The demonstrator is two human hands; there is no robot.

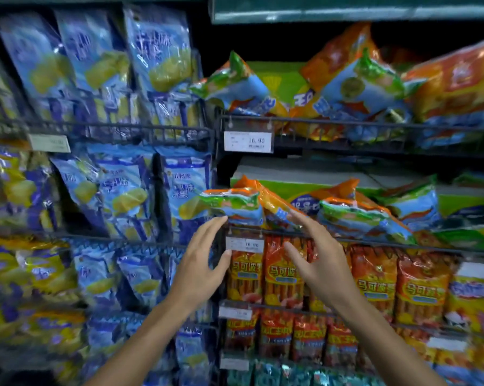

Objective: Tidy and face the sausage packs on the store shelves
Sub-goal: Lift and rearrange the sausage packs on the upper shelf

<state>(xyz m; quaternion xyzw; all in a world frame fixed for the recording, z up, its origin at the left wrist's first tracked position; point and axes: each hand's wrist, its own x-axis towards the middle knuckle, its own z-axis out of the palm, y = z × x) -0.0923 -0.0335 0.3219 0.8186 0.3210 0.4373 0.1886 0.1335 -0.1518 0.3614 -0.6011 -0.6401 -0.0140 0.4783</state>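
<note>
Orange, green and blue sausage packs lie jumbled on the middle wire shelf point(374, 240). The leftmost pack point(232, 204) sticks out over the shelf's left end. My left hand point(202, 263) is raised just below it, fingers spread, fingertips close to its underside. My right hand point(316, 257) is open too, fingers pointing up-left toward an orange pack point(274, 201) beside it. Neither hand holds anything. Red-orange upright sausage packs point(282, 271) stand in a row on the shelf below, behind my hands.
The upper wire shelf point(346, 123) carries more tumbled orange and blue packs point(358, 87). Blue and yellow snack bags point(129, 190) fill the racks on the left. A price tag point(247, 141) hangs at the upper shelf, another price tag point(245, 244) between my hands.
</note>
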